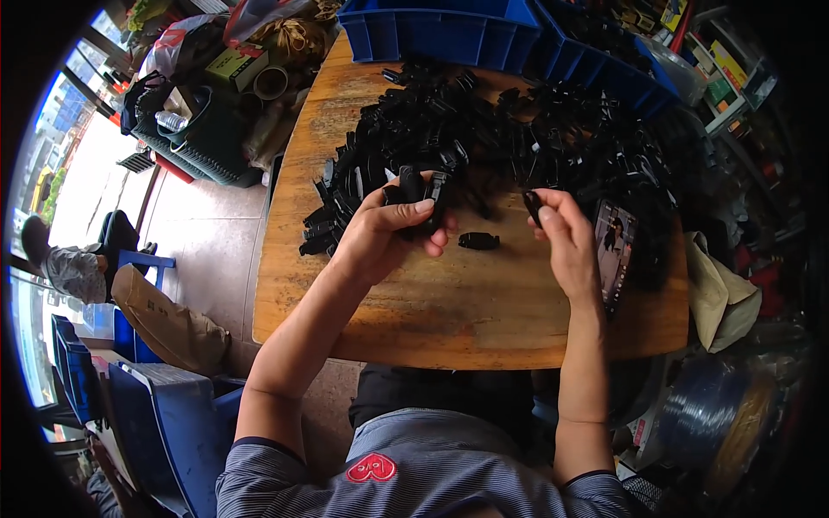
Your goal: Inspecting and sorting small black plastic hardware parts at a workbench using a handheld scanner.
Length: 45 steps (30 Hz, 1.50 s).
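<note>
My left hand [393, 226] is closed around a few black plastic pieces [437, 192], its thumb pressed over one with a shiny face. To the right, my right hand [566, 233] pinches a small dark oval piece [532, 205] between thumb and fingers. Between the two hands, a single black buckle-like piece [479, 241] lies apart on the wooden table [432, 319]. Just beyond both hands spreads a large heap of similar black plastic parts [484, 116]. Their exact kind is hard to make out at this size.
A phone [612, 250] with a lit screen leans beside my right wrist. Blue bins [440, 36] stand along the table's far edge, one holding dark parts. Blue crates [164, 432] are at the lower left. A clear-wrapped roll [708, 410] sits at the lower right.
</note>
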### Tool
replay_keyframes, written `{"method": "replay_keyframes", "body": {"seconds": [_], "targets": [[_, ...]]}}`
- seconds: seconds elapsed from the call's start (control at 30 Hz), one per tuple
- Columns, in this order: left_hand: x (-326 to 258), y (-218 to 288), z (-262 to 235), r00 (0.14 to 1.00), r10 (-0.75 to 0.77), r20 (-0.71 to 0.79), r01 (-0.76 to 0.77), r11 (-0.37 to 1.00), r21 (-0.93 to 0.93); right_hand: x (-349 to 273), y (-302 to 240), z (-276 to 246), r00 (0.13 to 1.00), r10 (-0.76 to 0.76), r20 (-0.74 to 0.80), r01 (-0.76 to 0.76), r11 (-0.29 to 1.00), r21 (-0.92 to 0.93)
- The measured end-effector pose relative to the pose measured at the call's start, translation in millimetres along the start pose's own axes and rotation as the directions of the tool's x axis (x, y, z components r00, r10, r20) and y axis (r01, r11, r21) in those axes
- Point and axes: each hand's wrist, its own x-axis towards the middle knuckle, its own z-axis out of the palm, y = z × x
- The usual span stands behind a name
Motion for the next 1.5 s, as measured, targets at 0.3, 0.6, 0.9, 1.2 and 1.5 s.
{"method": "replay_keyframes", "body": {"seconds": [0.3,0.6,0.9,1.2,1.5], "targets": [[-0.3,-1.1,8.7,0.993,-0.012,0.116,0.027,0.991,-0.13,-4.0,-9.7,1.2,0.987,0.088,0.138,-0.15,0.821,0.551],[0.7,-4.7,9.5,0.98,-0.09,0.177,0.11,0.988,-0.107,-10.9,-20.9,18.0,0.969,-0.079,0.236,0.005,0.955,0.298],[-2.0,-11.1,13.3,0.998,-0.009,0.06,-0.005,0.974,0.225,-8.4,-6.1,22.3,0.982,-0.091,0.167,0.089,0.996,0.019],[1.0,-24.9,29.3,0.799,0.257,0.544,-0.549,-0.062,0.834,-4.8,9.5,20.7,0.925,0.113,0.362,-0.152,0.985,0.08],[-5.9,-12.8,27.5,0.957,0.288,-0.026,-0.212,0.759,0.616,-8.0,-12.1,17.3,0.956,0.109,0.272,-0.234,0.841,0.487]]}}
